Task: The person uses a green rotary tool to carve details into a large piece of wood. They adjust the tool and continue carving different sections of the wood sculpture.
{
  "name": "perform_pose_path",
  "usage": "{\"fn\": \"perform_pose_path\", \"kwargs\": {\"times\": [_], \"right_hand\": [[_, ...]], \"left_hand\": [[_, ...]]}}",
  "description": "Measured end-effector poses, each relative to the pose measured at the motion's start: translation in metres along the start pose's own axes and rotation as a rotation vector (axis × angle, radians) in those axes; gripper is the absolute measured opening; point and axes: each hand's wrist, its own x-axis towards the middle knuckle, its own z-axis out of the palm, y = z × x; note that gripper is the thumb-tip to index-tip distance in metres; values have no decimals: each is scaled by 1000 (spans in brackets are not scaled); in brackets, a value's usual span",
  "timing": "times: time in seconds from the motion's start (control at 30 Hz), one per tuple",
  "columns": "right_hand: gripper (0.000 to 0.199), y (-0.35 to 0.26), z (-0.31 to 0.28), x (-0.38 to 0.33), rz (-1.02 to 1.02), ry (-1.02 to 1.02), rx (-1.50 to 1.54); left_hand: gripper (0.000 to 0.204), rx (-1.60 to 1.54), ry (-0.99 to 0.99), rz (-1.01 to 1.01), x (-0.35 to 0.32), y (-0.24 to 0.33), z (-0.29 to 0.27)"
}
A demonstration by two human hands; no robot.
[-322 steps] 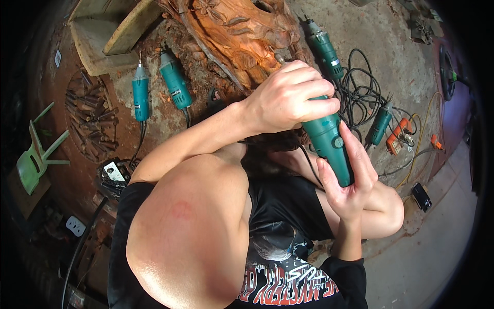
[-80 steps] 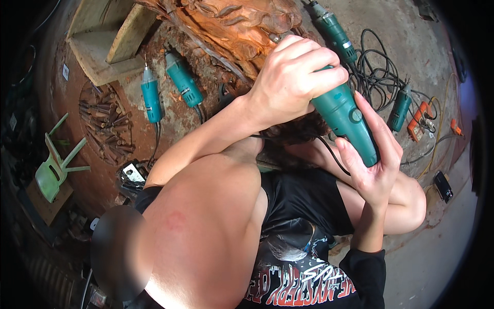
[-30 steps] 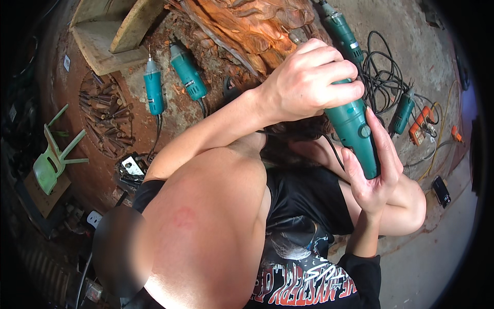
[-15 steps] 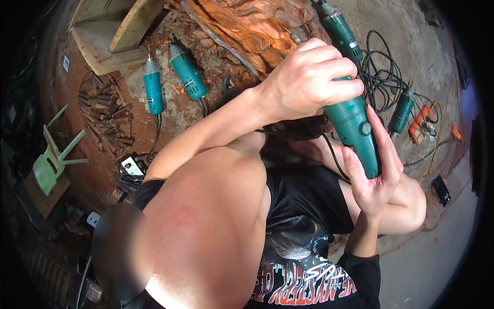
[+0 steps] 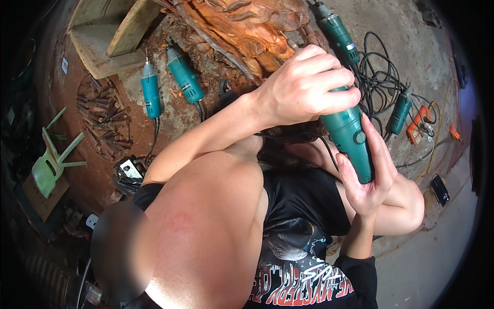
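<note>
I hold a green electric die grinder (image 5: pixel 351 138) in both hands. My left hand (image 5: pixel 303 85) wraps around its front part, close to the bit. My right hand (image 5: pixel 368 177) cups the rear end of its body from below. The tool's tip points at a reddish-orange carved wood piece (image 5: pixel 242 28) at the top of the view; the bit is hidden behind my left hand. My bare left shoulder and arm fill the lower middle of the picture.
Two more green grinders (image 5: pixel 151 95) (image 5: pixel 185 81) lie left of the carving, a third (image 5: pixel 337 33) and a fourth (image 5: pixel 399 116) to the right among black cables (image 5: pixel 375 77). An orange power strip (image 5: pixel 416 131), a phone (image 5: pixel 441 189), a green stool (image 5: pixel 51 165) and wooden blocks (image 5: pixel 110 36) lie around.
Both hands keep the same hold on the grinder. Over the last seconds the tool has tilted slightly and edged along the carving; the view has shifted a little.
</note>
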Motion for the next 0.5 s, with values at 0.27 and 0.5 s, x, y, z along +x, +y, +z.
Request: {"fn": "perform_pose_path", "kwargs": {"times": [0.27,0.5], "right_hand": [[63,-4,-4,-2,93,-45,15],[63,-9,-3,-3,179,-40,46]], "left_hand": [[20,-61,-42,-52,1,1,-3],[25,-87,-98,-78,1,-1,-3]]}}
